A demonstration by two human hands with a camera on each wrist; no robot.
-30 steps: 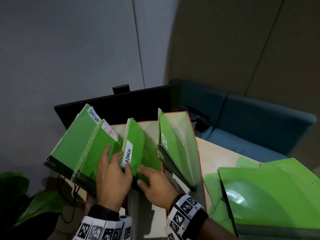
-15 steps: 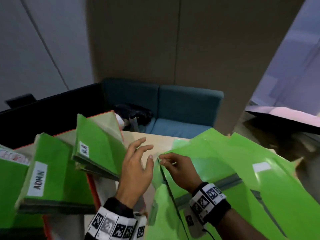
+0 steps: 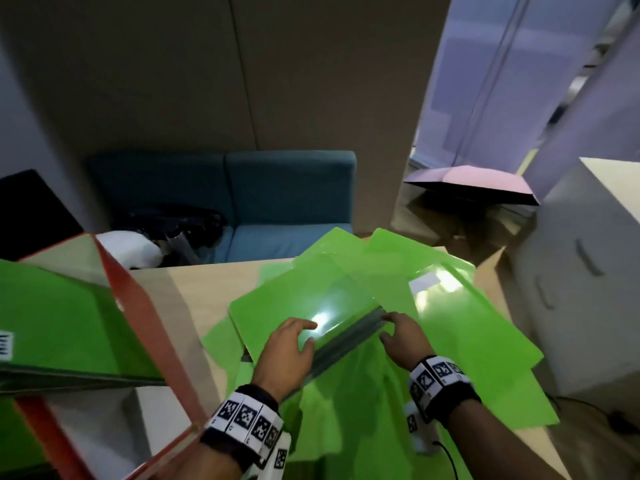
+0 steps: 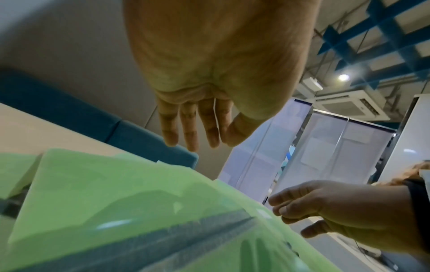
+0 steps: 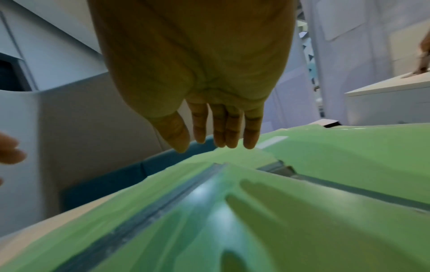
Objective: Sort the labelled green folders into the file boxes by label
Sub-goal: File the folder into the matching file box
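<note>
Two hands reach over a heap of green folders on the surface [image 3: 194, 289]: the left hand [image 3: 285, 351] and right hand [image 3: 403, 337] hover with fingers loosely extended, gripping nothing, either side of the top folder [image 3: 304, 306]. Its grey spine runs diagonally, near-left to far-right. Its label is hidden; another folder's white label [image 3: 424, 284] is washed out by glare. At left, a file box [image 3: 145, 327] is cut off.

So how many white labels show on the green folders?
2: a white label on the green folder standing in the red-edged file box at left, another on a loose green folder in the pile at right. Others may be hidden.
</note>
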